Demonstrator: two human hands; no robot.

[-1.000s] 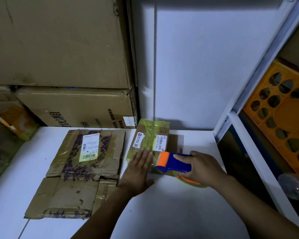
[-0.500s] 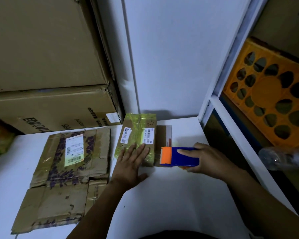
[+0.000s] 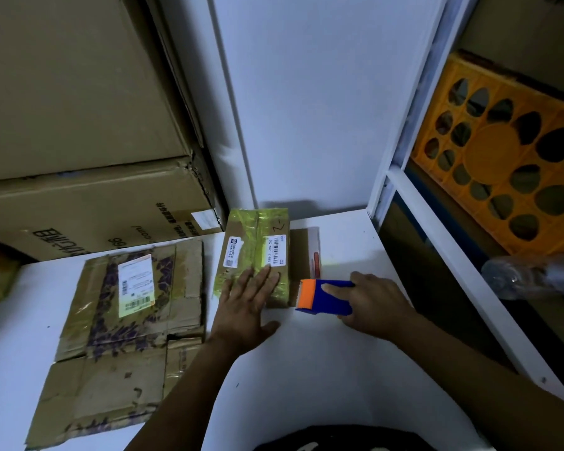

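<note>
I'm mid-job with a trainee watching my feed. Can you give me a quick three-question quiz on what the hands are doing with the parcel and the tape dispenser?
1. Multiple choice: what does the right hand grip? A) scissors B) the blue-and-orange tape dispenser C) a marker
2. True or false: the left hand lies flat on the taped parcel.
3. Fill in: the flattened cardboard lies to the parcel's ____.
Key: 1 B; 2 true; 3 left.

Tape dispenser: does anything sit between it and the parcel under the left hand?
Nothing visible does. The dispenser, gripped by the right hand, has its orange head close by the right edge of the parcel. The left hand presses flat on top, clear of that gap.
</note>
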